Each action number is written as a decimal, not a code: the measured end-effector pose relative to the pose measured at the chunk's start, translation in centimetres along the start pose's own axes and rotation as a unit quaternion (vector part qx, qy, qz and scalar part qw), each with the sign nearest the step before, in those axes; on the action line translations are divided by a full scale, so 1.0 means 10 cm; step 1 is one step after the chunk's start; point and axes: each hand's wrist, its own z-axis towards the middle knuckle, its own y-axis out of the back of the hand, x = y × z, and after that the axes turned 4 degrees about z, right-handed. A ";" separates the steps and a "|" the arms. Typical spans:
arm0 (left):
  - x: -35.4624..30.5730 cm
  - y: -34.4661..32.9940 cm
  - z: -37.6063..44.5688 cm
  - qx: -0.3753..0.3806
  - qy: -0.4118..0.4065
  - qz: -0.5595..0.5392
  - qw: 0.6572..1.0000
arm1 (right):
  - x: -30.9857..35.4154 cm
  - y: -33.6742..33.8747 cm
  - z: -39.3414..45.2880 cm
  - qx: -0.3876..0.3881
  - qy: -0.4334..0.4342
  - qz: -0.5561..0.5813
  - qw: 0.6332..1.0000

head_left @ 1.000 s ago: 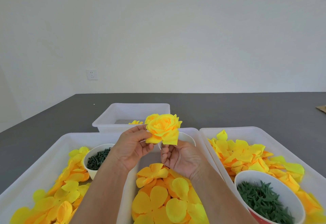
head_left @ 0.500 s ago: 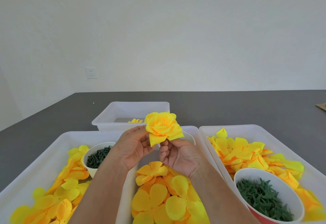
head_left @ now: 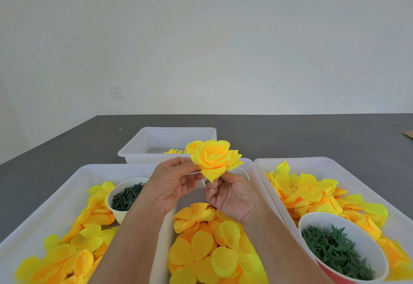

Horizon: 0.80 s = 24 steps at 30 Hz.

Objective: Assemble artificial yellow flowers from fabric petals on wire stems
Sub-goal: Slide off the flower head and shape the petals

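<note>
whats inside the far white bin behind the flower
The far white bin holds at least two finished yellow flowers on its floor. The held flower and left hand cover its right part, so any more there are hidden.

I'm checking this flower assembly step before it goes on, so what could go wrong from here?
1. The flower is held up only by fingertips of the left hand and right hand; a slip could drop it among the loose petals below.
2. The pinch sits right at the flower's base, so squeezing may crush or shift its layers.
</note>
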 end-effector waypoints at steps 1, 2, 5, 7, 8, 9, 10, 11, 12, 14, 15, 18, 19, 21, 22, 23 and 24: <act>0.00 0.00 -0.01 0.008 -0.003 -0.002 1.000 | 0.00 0.00 0.00 0.000 0.002 0.008 1.000; -0.01 -0.01 -0.01 0.016 -0.006 -0.006 1.000 | 0.01 0.00 0.00 0.003 0.005 0.018 1.000; -0.02 -0.02 -0.02 0.027 -0.009 -0.009 1.000 | 0.02 0.00 0.00 0.015 0.026 0.054 0.998; -0.02 -0.03 -0.02 0.029 -0.006 -0.008 1.000 | 0.03 0.00 -0.01 0.027 0.040 0.092 0.995; -0.02 -0.03 -0.02 0.029 -0.005 -0.007 1.000 | 0.04 0.00 -0.01 0.037 0.043 0.108 0.993; -0.02 -0.02 -0.02 0.030 -0.004 -0.005 1.000 | 0.04 0.01 -0.01 0.045 0.047 0.119 0.991; -0.02 -0.02 -0.03 0.031 -0.005 -0.004 0.999 | 0.05 0.00 -0.02 0.052 0.050 0.127 0.989; -0.02 -0.02 -0.03 0.034 -0.005 -0.002 0.999 | 0.05 0.00 -0.02 0.058 0.054 0.131 0.988; -0.02 -0.02 -0.04 0.036 -0.005 0.000 0.999 | 0.05 0.00 -0.02 0.062 0.058 0.133 0.987; -0.02 -0.03 -0.05 0.042 -0.005 0.011 0.999 | 0.05 -0.01 -0.03 0.069 0.065 0.131 0.987; -0.02 -0.04 -0.05 0.046 -0.007 0.016 0.999 | 0.05 -0.01 -0.04 0.073 0.068 0.129 0.987; -0.03 -0.06 -0.06 0.057 -0.015 0.019 0.998 | 0.04 -0.03 -0.05 0.075 0.073 0.111 0.988; -0.03 -0.06 -0.07 0.059 -0.018 0.018 0.998 | 0.03 -0.03 -0.05 0.074 0.073 0.103 0.989; -0.03 -0.07 -0.07 0.059 -0.027 0.016 0.998 | 0.02 -0.04 -0.05 0.070 0.071 0.092 0.991; -0.03 -0.08 -0.07 0.056 -0.032 0.016 0.998 | 0.02 -0.04 -0.05 0.069 0.070 0.088 0.991; -0.03 -0.08 -0.07 0.050 -0.037 0.016 0.998 | 0.02 -0.04 -0.06 0.068 0.069 0.086 0.992; -0.03 -0.08 -0.07 0.041 -0.041 0.016 0.998 | 0.02 -0.04 -0.06 0.068 0.068 0.084 0.992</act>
